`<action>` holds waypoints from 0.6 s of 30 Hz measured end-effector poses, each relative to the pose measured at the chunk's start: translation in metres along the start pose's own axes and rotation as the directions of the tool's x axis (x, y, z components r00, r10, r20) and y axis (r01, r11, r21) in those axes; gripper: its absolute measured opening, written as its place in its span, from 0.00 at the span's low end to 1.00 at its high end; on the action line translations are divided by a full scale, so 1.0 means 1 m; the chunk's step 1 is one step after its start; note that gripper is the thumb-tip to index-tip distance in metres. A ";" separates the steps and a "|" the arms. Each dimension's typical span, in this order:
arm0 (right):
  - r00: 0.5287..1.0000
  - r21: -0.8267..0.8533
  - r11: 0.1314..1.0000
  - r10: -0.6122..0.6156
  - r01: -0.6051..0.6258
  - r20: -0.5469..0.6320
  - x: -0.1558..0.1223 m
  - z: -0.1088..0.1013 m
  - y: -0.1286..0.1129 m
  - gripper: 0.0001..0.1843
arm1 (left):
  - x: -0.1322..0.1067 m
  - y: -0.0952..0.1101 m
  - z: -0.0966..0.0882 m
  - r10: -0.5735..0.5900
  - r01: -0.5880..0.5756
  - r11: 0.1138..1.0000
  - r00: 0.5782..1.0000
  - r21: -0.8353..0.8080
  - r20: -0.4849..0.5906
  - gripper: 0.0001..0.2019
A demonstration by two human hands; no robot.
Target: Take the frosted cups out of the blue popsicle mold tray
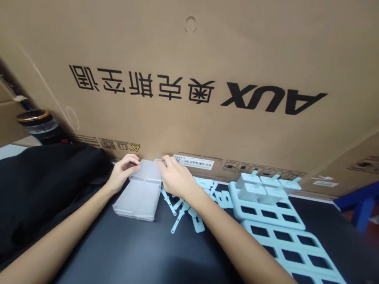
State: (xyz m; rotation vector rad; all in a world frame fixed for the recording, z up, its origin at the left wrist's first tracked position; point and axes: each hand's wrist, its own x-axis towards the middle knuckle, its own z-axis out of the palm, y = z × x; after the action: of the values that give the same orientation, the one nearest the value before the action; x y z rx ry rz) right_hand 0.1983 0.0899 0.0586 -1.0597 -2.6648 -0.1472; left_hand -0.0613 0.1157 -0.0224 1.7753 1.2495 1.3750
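Observation:
A stack of frosted translucent plastic lids [139,197] lies on the black table [152,254], close to the big cardboard box. My left hand [123,171] pinches the far left corner of the top lid. Across from it, my right hand [174,178] grips the far right corner of that same lid, whose far end is lifted a little off the stack. Loose pale blue sticks [182,213] lie just right of the stack, under my right forearm.
A large AUX cardboard box [196,71] walls off the back. Two pale blue mould trays [299,255] lie at right, the far one carrying several blue caps [265,187]. Black cloth [20,188] covers the left side, with a dark jar [39,123] behind it.

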 end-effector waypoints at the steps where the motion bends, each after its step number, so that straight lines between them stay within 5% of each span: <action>1: 1.000 -0.001 1.000 0.002 -0.002 0.000 0.000 -0.001 0.001 0.23 | 0.000 0.000 0.000 0.000 0.000 1.000 1.000 -0.003 -0.001 0.14; 4: 1.000 -0.006 1.000 -0.003 0.003 -0.016 -0.004 -0.005 0.004 0.25 | -0.001 0.000 0.001 -0.005 0.005 1.000 1.000 -0.010 -0.002 0.14; 9: 0.999 -0.038 0.999 -0.039 0.038 -0.018 -0.014 -0.018 0.009 0.13 | -0.001 0.001 0.000 0.011 -0.011 1.000 1.000 -0.006 0.000 0.13; 18: 0.999 0.027 0.999 -0.031 0.031 0.009 -0.004 -0.015 0.005 0.19 | -0.001 0.001 0.000 0.007 -0.007 1.000 1.000 -0.011 0.002 0.12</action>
State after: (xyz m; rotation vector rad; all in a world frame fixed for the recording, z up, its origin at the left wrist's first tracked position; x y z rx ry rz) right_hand 0.2074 0.0880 0.0724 -1.0138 -2.6848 -0.1121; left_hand -0.0613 0.1147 -0.0222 1.7746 1.2330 1.3811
